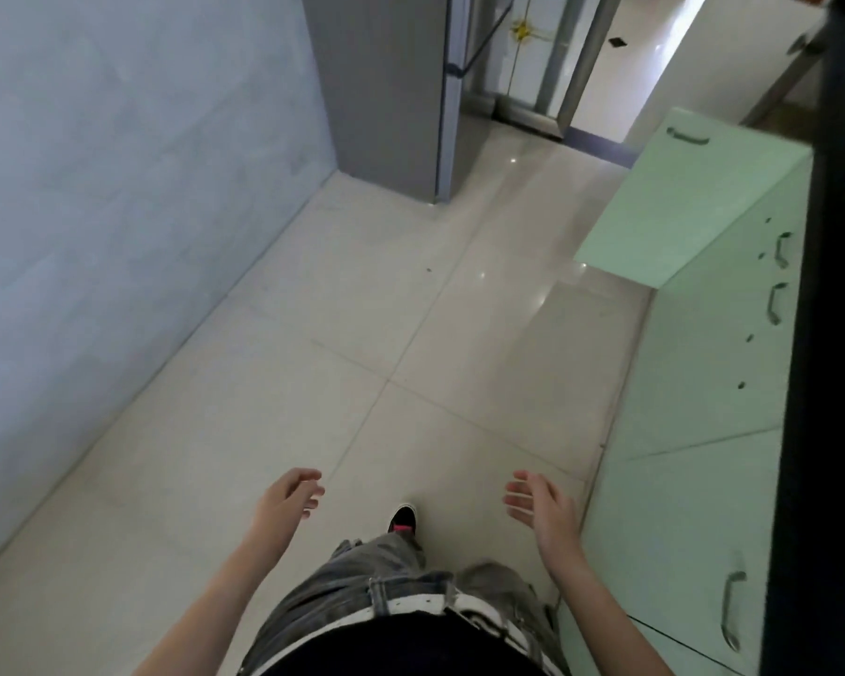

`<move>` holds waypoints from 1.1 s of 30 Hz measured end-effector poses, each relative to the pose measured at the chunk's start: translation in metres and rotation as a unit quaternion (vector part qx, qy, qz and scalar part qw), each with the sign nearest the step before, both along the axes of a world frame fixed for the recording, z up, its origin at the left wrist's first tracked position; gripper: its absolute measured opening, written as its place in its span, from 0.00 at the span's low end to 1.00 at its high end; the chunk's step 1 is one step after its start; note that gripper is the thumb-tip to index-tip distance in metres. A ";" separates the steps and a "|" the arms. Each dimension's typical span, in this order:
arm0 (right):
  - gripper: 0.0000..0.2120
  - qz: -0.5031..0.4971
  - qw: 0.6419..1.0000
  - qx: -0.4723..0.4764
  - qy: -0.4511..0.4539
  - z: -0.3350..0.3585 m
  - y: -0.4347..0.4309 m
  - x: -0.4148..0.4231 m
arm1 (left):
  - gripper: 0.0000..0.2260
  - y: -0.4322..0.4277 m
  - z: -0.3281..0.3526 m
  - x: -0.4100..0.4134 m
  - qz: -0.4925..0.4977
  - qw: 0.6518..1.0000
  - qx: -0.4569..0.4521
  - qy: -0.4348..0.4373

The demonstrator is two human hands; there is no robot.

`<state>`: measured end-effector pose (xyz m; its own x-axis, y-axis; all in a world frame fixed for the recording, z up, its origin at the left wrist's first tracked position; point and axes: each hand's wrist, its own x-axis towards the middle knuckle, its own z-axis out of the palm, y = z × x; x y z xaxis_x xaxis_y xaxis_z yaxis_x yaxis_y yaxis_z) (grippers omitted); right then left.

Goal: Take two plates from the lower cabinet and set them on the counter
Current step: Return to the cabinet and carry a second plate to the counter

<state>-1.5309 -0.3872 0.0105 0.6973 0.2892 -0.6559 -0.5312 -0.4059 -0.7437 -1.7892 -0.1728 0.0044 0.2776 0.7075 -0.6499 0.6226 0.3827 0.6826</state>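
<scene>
Beside the green lower cabinet [703, 363] you stand with your left hand [291, 495] and right hand [540, 505] spread and holding nothing, free for plates. One cabinet door [679, 197] hangs ajar ahead; no plates show, and the dark worktop [830, 285] runs along your right.
</scene>
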 end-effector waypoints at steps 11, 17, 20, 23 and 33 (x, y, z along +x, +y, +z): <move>0.14 -0.063 0.997 -0.045 -0.006 -0.015 0.089 0.160 | 0.07 0.157 0.000 0.213 -0.171 0.985 0.006 -0.022; 0.14 -0.073 0.996 -0.046 0.007 -0.025 0.184 0.294 | 0.08 0.245 -0.003 0.346 -0.142 0.990 -0.007 -0.026; 0.14 -0.057 0.998 -0.032 0.004 -0.012 0.249 0.362 | 0.08 0.294 0.001 0.391 -0.118 0.993 -0.009 -0.028; 0.14 -0.034 0.999 -0.012 -0.010 0.004 0.320 0.426 | 0.08 0.346 0.001 0.421 -0.083 0.996 -0.007 -0.017; 0.13 -0.036 0.999 0.002 -0.017 -0.011 0.510 0.606 | 0.09 0.557 -0.035 0.581 -0.085 0.996 -0.016 0.005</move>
